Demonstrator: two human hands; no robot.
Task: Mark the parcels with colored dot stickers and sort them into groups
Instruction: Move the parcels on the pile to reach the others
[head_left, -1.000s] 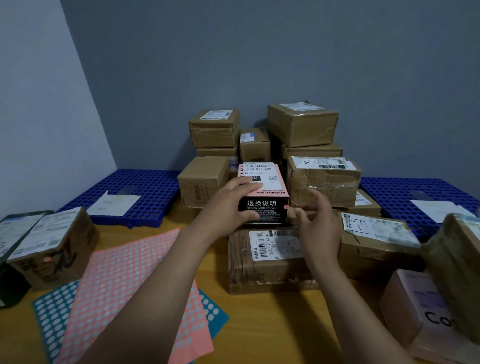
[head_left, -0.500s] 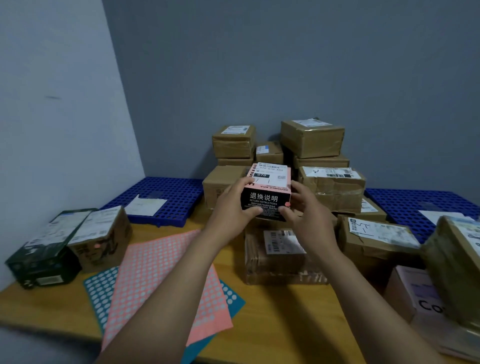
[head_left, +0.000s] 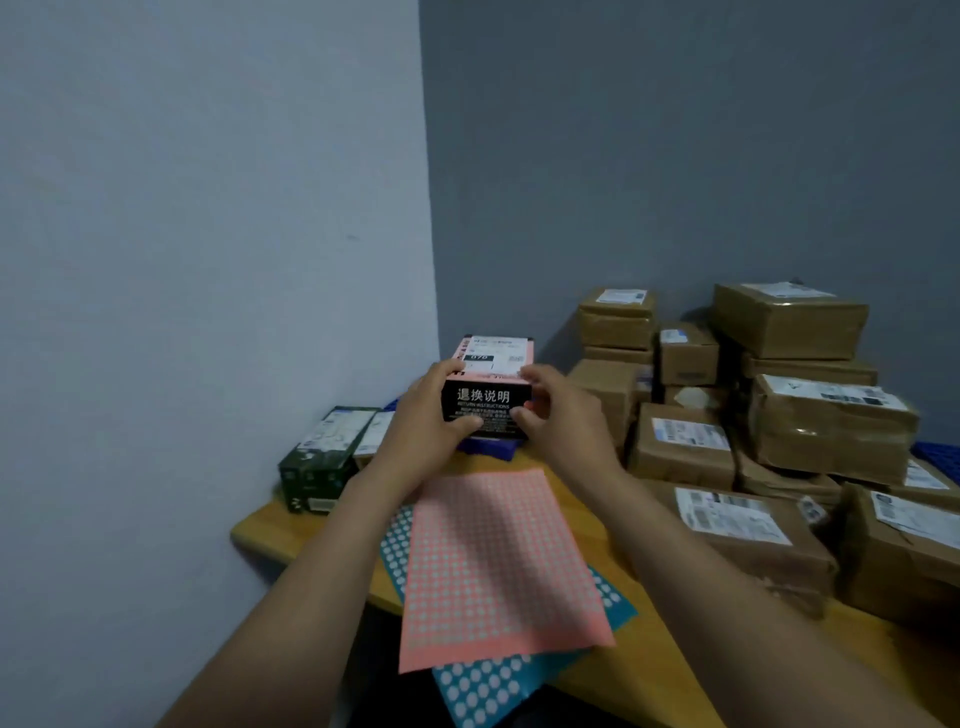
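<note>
I hold a small pink-and-black parcel (head_left: 488, 387) with a white shipping label on top, out over the back left of the table. My left hand (head_left: 426, 415) grips its left side and my right hand (head_left: 558, 415) its right side. Below the hands a pink dot-sticker sheet (head_left: 493, 566) lies on a teal dot-sticker sheet (head_left: 483, 686). A dark green box (head_left: 317, 460) and a brown parcel with a white label (head_left: 375, 435) beside it sit at the left table edge. A pile of several brown parcels (head_left: 810, 415) fills the right.
The wooden table (head_left: 644, 670) ends at the left near the pale wall (head_left: 208, 312). A blue plastic pallet (head_left: 491, 448) shows just under the held parcel, another blue pallet piece (head_left: 940, 457) at the far right. The grey back wall stands behind the pile.
Both hands have carried the pink-and-black parcel to the left, away from the brown pile and toward the green box. My view has swung left with it.
</note>
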